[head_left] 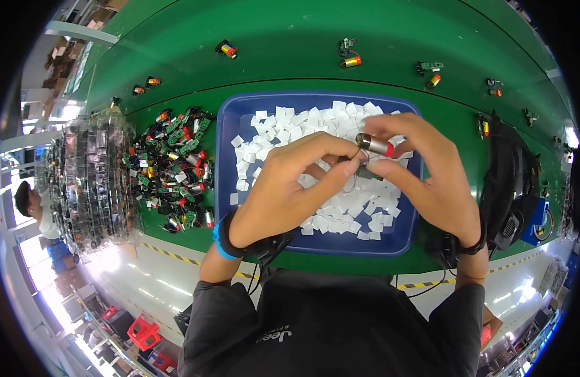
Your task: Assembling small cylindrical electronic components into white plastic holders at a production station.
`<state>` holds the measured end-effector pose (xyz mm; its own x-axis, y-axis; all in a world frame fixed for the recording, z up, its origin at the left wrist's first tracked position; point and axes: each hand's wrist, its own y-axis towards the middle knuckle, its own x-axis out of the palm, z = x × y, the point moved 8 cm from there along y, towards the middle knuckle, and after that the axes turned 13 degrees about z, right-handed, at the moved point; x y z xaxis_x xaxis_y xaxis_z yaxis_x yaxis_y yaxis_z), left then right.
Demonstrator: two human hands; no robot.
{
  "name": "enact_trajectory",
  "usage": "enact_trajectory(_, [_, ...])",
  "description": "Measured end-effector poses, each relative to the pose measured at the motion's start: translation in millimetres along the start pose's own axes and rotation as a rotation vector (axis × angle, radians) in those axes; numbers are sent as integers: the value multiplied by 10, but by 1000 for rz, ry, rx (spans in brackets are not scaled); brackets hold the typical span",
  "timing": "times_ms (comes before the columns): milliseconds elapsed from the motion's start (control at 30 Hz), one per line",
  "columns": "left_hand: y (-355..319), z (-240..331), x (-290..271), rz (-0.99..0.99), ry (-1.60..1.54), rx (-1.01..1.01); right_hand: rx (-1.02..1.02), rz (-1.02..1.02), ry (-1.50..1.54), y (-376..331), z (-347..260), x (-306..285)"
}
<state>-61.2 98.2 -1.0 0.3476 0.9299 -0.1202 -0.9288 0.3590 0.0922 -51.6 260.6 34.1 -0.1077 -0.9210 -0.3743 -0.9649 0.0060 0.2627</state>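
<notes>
Here's the silver-and-red cylinder (376, 145), up over the blue tray (390, 244), the right hand's (431, 157) grip clamped around it; the left hand's (283, 179) grip pinches thin wires (351, 184), ends lost behind fingertips. Hands mask many white squares (330, 116). Leftward, circuit boards (188, 146) overlap confusingly; rightward, a black bag (500, 169) blocks some tabletop (271, 66).
</notes>
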Motion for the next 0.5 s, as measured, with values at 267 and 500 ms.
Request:
enact_trajectory(267, [-41, -76, 84, -86, 133, -122, -121, -58, -5, -27, -83, 43])
enact_trajectory(500, [-25, -88, 77, -110, -96, -56, -317, -16, -130, -58, -192, 34])
